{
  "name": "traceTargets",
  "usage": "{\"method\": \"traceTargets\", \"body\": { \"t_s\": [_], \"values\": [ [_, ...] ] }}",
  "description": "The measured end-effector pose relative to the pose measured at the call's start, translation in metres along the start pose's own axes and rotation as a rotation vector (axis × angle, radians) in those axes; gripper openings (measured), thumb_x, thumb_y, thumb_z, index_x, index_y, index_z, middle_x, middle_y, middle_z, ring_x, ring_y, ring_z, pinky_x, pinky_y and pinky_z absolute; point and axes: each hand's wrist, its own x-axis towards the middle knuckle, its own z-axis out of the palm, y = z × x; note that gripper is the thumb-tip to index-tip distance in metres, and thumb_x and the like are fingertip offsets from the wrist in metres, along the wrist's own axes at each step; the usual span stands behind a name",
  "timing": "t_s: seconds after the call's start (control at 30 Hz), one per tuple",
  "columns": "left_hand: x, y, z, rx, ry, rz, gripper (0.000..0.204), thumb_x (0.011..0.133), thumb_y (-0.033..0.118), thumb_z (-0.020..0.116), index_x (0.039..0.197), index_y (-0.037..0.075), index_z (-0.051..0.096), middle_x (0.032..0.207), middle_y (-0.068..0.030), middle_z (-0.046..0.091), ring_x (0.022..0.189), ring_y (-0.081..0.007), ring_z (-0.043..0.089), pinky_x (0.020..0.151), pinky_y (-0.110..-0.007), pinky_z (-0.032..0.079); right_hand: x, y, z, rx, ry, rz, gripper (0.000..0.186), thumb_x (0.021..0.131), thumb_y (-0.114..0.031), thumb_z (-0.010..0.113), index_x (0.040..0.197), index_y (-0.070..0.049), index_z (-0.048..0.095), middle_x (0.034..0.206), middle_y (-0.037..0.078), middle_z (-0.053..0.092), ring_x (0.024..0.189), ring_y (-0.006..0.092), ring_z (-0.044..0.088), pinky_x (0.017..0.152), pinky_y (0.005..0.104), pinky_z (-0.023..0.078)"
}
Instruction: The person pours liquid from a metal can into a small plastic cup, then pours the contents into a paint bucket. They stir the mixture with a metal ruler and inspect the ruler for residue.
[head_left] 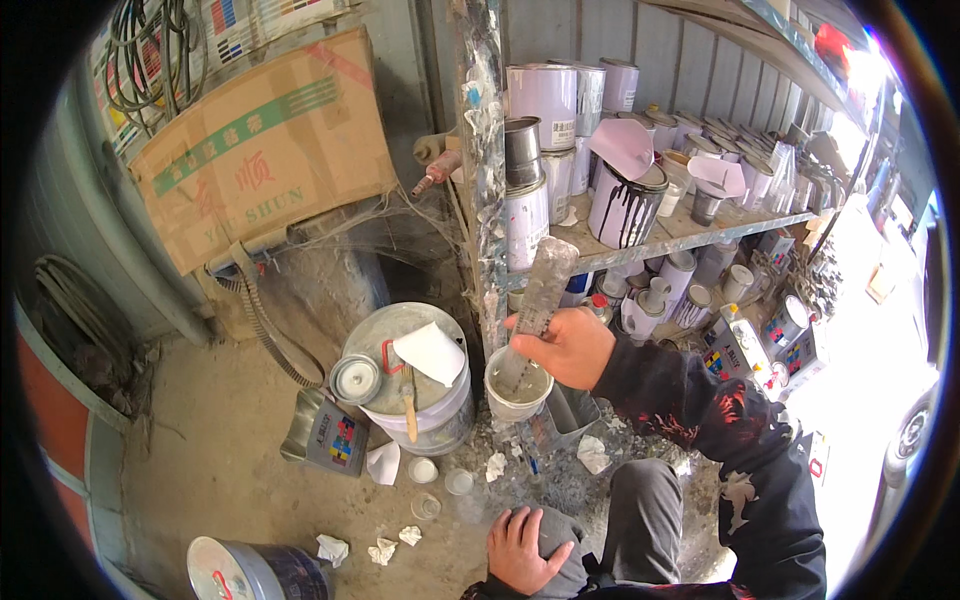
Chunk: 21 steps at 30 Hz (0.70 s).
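If the strip slips: the right hand (570, 348) is closed around a clear, smeared plastic strip (549, 280), its upper end sticking out well above the grip; a loose pinch could let it lean or drop.
White tub: it sits below the right hand, just beside the big drum, with the strip's lower end inside; a hard sideways push on the wall of the tub (515, 409) could tip it, since no hand is seen steadying it. What it rests on is hard to make out.
Tub contents: something greyish-white, with wet-looking walls; how deep, I cannot tell.
Left hand: spread wide and empty on the knee (528, 552), so it would probably be late to catch a tipping tub.
Big drum: its lid is on, hiding what is inside the drum (440, 428); on top lie a brush (409, 402), a white sheet (432, 352) and a small round tin (356, 380). The brush handle overhangs the edge, so a knock could send it down.
Floor cups: a small cup (424, 479) has something white in it; two clear cups (459, 482) (427, 506) stand near it and look nearly empty. A careless foot could upset them.
Shelf: a can with black drips (627, 212) stands among pale cans; their contents are hidden.
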Motion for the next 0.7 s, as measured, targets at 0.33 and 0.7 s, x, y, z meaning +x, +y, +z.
{"method": "traceTargets", "body": {
  "t_s": [0.33,0.7],
  "values": [
    [0.001,0.001,-0.003,-0.003,0.001,-0.007,0.07,0.073,0.038,0.079,0.126,0.001,0.054,0.126,-0.0193,0.053,0.117,-0.0405,0.048,0.097,-0.053,0.041,-0.001,-0.001,0.003,0.129,0.03,0.059,0.027,0.087,-0.023,0.067,0.104,-0.002,0.065,0.07,0.005,0.066,0.066,0.0155,0.063,0.062,0.0334,0.05],
    [0.0,0.002,-0.003,0.006,0.018,0.002,0.07,0.072,0.037,0.08,0.127,0.002,0.054,0.126,-0.0191,0.053,0.118,-0.0399,0.048,0.097,-0.052,0.041,-0.004,-0.005,-0.006,-0.127,0.01,-0.002,0.031,0.088,-0.028,0.065,0.109,-0.005,0.069,0.064,0.013,0.063,0.061,0.0222,0.066,0.057,0.0355,0.049]
  ]
}}
